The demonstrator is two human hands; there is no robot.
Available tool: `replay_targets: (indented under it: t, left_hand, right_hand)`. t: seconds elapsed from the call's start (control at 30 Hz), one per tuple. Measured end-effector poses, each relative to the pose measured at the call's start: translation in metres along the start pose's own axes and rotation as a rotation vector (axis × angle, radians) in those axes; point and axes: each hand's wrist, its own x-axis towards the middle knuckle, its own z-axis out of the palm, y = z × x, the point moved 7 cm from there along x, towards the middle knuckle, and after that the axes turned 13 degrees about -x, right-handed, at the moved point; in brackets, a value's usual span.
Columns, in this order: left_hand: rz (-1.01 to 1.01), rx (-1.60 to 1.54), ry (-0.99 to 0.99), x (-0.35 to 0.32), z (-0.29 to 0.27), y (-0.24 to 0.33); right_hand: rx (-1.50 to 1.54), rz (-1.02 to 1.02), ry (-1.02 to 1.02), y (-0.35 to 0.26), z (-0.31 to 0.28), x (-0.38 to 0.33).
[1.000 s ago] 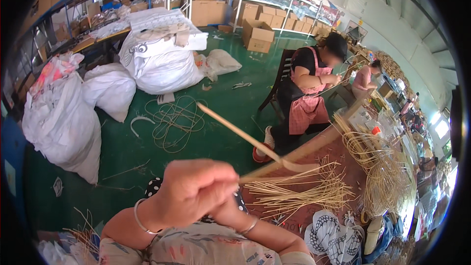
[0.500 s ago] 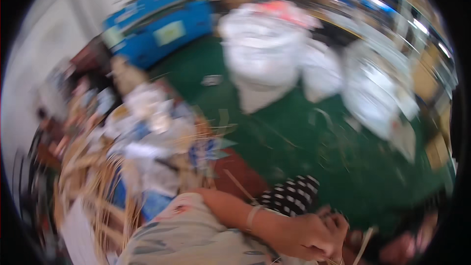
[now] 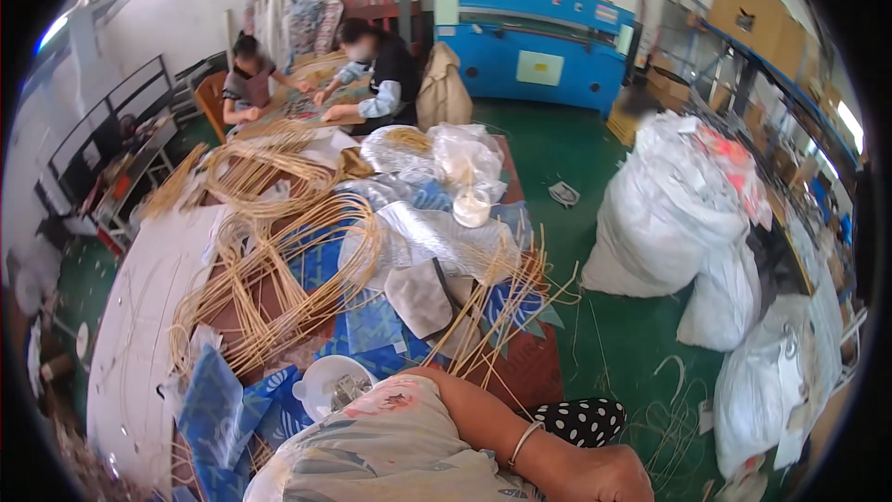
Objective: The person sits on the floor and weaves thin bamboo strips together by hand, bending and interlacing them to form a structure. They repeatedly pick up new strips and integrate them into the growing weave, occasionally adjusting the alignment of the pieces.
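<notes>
My left arm, bare below a floral sleeve [image 3: 372, 442] and with a bracelet [image 3: 525, 444] at the wrist, reaches across to the right. At the bottom edge is my left hand [image 3: 604, 479], its back up and its knuckles bent. The fingers curl down out of the picture, so what they hold is hidden. A black cloth with white dots [image 3: 581, 420] lies just beyond the wrist. Left of the forearm, loose tan cane strands [image 3: 492, 316] stick out over the table's edge, near a white tub [image 3: 321, 381]. My right hand is not in view.
The table [image 3: 534, 367] carries coiled cane bundles [image 3: 255, 311], blue patterned sheets [image 3: 209, 409], clear plastic bags [image 3: 469, 153] and a grey cloth piece [image 3: 420, 299]. Two people [image 3: 376, 84] work at its far end. A blue machine [image 3: 539, 46] stands behind; large white sacks [image 3: 650, 214] fill the right.
The view has swung left and up, bringing the table and co-workers into sight. My left hand, closed near a tan strand before, now sits lower, partly cut off by the bottom edge.
</notes>
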Motion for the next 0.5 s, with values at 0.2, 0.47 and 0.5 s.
replay_targets:
  t: [0.2,0.47,0.5]
  left_hand:
    - [0.033,0.067,0.113,-0.014,-0.027,0.012]
    - [0.02,0.041,0.129,-0.024,-0.045,0.009]
    - [0.024,0.036,0.126,-0.025,-0.046,0.009]
  right_hand:
    - [-0.076,0.006,-0.128,-0.027,0.039,0.018]
    - [-0.108,0.051,-0.175,-0.037,0.066,0.026]
    - [-0.113,0.047,-0.178,-0.038,0.067,0.026]
